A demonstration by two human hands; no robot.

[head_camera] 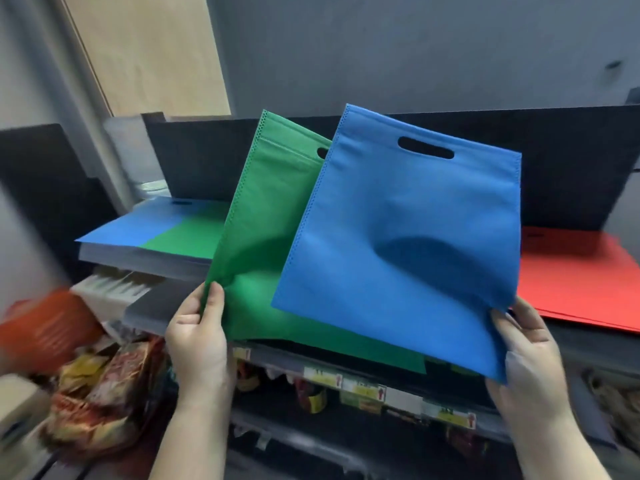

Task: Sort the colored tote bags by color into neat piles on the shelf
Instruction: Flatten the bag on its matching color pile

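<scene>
My left hand (197,337) pinches the lower left corner of a green tote bag (263,244), which stands tilted above the shelf. My right hand (526,355) grips the lower right corner of a blue tote bag (415,209), held up in front of the green one and overlapping it. Both bags show a cut-out handle near the top. On the shelf (571,344) at the left lies a blue bag (135,226) beside a green bag (187,237). A pile of red bags (575,282) lies flat at the right.
A dark back panel (554,161) runs behind the shelf. Price labels (363,386) line the shelf's front edge. Snack packets (104,386) fill the lower shelf at the left, with an orange blurred object (48,327) beside them.
</scene>
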